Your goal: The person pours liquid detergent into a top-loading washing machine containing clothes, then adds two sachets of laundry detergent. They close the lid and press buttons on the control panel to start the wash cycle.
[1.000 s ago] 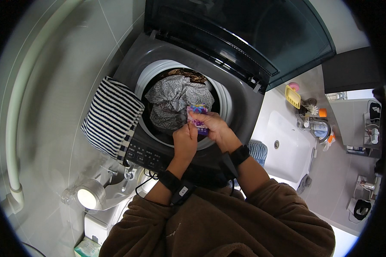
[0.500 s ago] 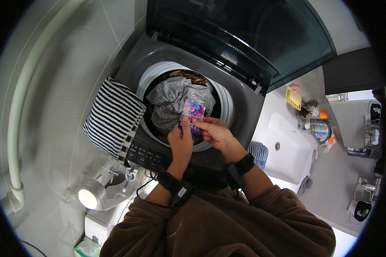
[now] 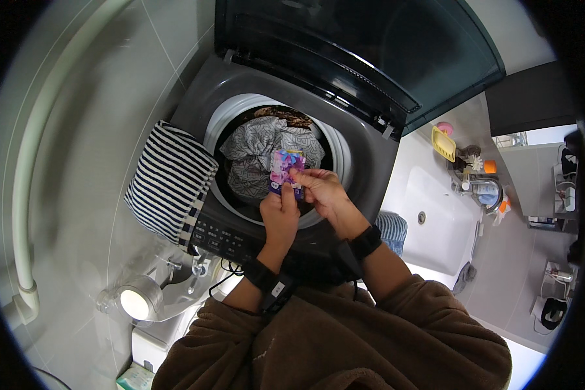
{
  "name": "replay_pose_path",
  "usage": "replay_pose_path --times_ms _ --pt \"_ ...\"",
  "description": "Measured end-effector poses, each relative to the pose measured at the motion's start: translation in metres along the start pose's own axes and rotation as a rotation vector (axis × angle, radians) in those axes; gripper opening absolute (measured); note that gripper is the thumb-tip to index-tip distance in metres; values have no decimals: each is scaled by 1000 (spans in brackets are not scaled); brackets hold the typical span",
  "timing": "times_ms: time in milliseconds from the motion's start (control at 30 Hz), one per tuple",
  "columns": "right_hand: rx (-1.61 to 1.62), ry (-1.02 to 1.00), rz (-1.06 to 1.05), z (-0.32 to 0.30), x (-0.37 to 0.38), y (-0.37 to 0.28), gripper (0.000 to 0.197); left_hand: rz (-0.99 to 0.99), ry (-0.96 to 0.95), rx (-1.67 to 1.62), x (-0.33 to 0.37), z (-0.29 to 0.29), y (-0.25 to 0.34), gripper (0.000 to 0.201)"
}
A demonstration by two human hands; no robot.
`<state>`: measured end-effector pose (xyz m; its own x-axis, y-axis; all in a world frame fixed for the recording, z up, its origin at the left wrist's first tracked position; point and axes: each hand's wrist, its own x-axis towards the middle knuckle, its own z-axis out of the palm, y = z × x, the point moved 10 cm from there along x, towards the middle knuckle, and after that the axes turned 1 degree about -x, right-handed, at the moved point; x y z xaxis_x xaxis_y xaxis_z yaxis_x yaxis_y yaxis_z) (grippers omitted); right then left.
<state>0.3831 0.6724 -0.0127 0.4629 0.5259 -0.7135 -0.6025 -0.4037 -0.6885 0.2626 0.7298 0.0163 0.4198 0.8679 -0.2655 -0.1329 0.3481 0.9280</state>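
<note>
Head view: two hands pinch a purple floral packet (image 3: 286, 164) over the open washing machine (image 3: 372, 156).
I can see the left hand (image 3: 280, 212) with its fingers closed on the packet's lower edge, and the right hand (image 3: 326, 193) with its own pinched on the right side. Inside the machine lies grey patterned laundry (image 3: 248, 144); a striped cloth (image 3: 169, 182) drapes its left side, a white sink (image 3: 441, 224) is to its right, its dark lid (image 3: 370, 52) raised behind.

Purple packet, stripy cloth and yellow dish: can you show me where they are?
Purple packet (image 3: 282, 166): head view, on its printed front.
Stripy cloth (image 3: 170, 183): head view, on the middle of its stripes.
Yellow dish (image 3: 444, 144): head view, on its middle.
</note>
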Motion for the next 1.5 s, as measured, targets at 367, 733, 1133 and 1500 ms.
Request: replay_pose_path --times_ms 367,733,1133,1500 --pt "68 28 -89 -12 6 -24 28 70 -15 108 2 -3 3 39" --pt "-23 -209 17 23 -10 1 31 254 42 394 13 -8 28 42" --pt "83 77 33 -2 -1 -7 34 374 -97 543 1 7 48 31" --pt "21 -84 20 -2 7 -9 32 365 -54 554 1 3 46 32"
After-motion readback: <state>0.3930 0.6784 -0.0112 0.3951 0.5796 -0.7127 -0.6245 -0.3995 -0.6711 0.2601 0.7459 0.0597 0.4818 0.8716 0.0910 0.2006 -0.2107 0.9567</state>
